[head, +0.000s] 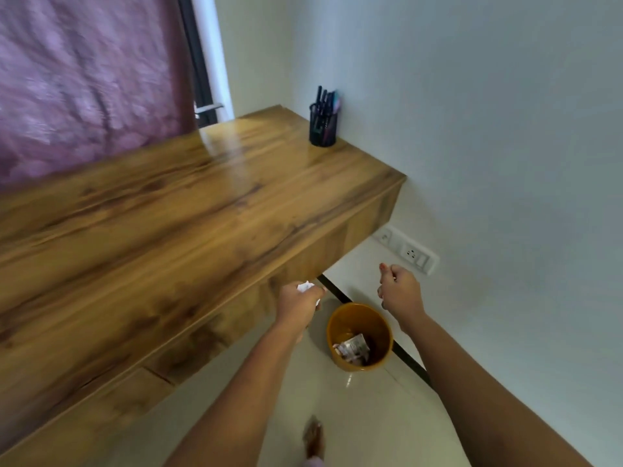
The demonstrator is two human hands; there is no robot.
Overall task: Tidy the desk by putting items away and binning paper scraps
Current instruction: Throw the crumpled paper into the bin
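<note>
The long wooden desk (202, 203) is honey-brown with dark streaked grain. The cylindrical mesh pen holder (322, 129) on its far corner is black; the round plastic bin (341, 321) below its end, orange; the crumpled paper scrap (305, 286) there, white.

no readable text anywhere, wrapper (353, 348) print too blurred

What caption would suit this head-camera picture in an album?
Left hand holds crumpled paper near an orange bin by the wooden desk.
</note>
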